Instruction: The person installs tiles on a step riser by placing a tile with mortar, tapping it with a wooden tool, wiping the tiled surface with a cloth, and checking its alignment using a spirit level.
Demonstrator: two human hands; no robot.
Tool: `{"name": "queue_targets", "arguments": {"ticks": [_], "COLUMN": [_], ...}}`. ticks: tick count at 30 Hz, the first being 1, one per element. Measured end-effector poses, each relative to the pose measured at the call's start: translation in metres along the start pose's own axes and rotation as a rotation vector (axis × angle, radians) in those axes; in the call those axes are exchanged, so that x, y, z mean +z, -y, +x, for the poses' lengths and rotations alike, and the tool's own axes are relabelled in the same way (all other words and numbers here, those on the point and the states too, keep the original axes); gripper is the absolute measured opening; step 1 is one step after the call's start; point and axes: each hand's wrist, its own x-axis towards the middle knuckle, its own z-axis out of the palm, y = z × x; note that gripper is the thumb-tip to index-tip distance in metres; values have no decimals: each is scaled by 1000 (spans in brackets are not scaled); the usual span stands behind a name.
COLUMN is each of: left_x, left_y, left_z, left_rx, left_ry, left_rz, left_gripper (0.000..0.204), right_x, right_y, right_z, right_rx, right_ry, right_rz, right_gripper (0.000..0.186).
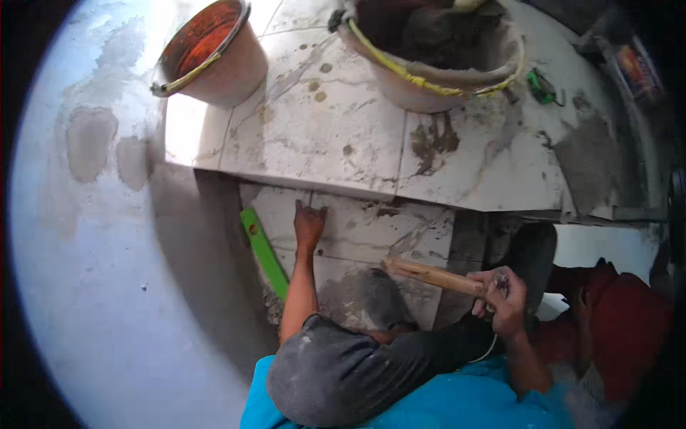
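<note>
My left hand point(309, 225) reaches down onto a white marbled tile point(364, 227) on the lower level, close under the raised tiled edge. Its fingertips touch the tile beside a joint, thumb and fingers apart, with nothing seen in them. A green spirit level point(266, 256) lies left of that forearm. In my right hand point(504, 300) is a wooden handle point(432, 275), gripped at its right end. Its free end points left, above the tiles. Something dark shows between those fingers, but the tool's head cannot be made out.
On the upper tiled surface point(329, 107) stand a bucket with an orange inside point(246, 68) and a larger bucket point(421, 89) holding grey material. A small green object point(541, 87) lies right of it. A person in red point(622, 329) is close on the right. A pale wall point(93, 250) curves along the left.
</note>
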Motion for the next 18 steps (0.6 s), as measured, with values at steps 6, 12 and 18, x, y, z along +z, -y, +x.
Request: {"name": "queue_targets", "arguments": {"ticks": [6,12,18], "left_x": [-32,-156,-196], "left_y": [-43,-102,-119], "left_z": [-68,-186,-227], "left_rx": [-41,-234,474], "left_ry": [431,216,65], "left_rz": [-551,-1686,-1134], "left_gripper": [42,42,61], "right_x": [-43,-76,-81], "right_y": [35,80,93], "right_z": [-30,-7,88], "right_rx": [-347,-615,-757], "right_ry": [-228,-332,-353], "right_rz": [392,78,-971], "right_gripper": [29,42,43]}}
